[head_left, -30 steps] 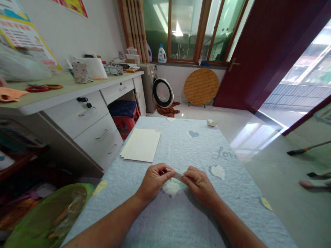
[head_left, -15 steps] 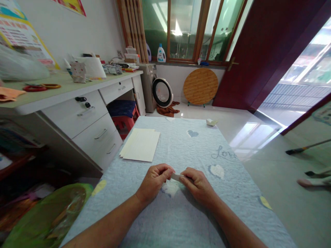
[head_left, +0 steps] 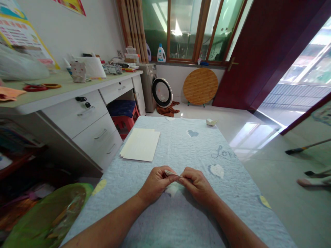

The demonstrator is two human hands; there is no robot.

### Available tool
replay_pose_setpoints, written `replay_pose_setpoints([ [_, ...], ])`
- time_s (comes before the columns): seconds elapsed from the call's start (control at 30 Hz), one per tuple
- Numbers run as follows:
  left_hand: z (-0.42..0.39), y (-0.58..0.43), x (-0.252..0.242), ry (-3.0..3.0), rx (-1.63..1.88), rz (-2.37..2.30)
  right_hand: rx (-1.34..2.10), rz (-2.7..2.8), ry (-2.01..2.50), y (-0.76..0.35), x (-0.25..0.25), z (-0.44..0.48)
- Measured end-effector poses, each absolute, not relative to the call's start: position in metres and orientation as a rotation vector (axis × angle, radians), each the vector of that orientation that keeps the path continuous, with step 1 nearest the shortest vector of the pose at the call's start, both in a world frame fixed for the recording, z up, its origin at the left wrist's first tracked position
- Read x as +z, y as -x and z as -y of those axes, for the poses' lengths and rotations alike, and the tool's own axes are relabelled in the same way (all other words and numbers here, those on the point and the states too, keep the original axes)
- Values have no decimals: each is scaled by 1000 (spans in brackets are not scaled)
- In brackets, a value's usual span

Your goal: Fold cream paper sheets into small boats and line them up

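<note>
Paper strip (head_left: 172,173), narrow and pale, sits pinched between the person's two hands, over a white heart printed on the table cover; left hand (head_left: 156,184) holds one end between thumb and curled fingers, closed narrow on it; right hand (head_left: 198,184) holds the other end the same way, its fingertips pressed to the strip, the two hands just beside each other; both forearms reach out over the pale blue quilted cloth (head_left: 181,220), which also carries blue and yellow shapes and the word "Love"; a stack of cream paper sheets (head_left: 139,144) lies on it, ahead and to the left of the hands; a small folded paper piece (head_left: 211,122) sits near the far edge; a green plastic bag (head_left: 51,213) bulges below the table's left side; white desk drawers (head_left: 85,127) stand beyond it, with red-handled scissors (head_left: 33,88) and a small paper cat (head_left: 78,71) on the desktop; farther off are a red stool (head_left: 121,125), a washing machine (head_left: 147,86), a round wooden board (head_left: 200,86) leaning against the wall, and a detergent bottle (head_left: 160,54) on the windowsill.
</note>
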State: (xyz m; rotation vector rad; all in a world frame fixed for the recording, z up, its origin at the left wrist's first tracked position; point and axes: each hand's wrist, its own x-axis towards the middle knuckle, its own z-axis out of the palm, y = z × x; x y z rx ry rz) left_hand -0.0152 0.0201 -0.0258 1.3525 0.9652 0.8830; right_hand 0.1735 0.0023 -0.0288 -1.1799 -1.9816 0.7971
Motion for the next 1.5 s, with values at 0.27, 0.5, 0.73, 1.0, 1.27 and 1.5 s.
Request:
replay_pose_setpoints([
  [0.27,-24,19,-28,-1336,971,-983,844,1923,1241,-187,-28,-7],
  [0.5,-26,22,-27,-1286,997,-1022,934,1805,1322,-196,-27,-11],
  [0.73,-26,20,-31,-1172,1034,-1016,1113,1529,1341,-190,-37,-14],
  [1.0,-24,16,-30,-1110,1026,-1003,1334,1457,1313,-181,-36,-13],
  [1.27,-24,18,-33,-1093,1026,-1002,1304,1424,1307,-185,-36,-12],
  [1.5,-26,20,-33,-1053,1041,-1005,1427,1328,1177,-183,-34,-10],
])
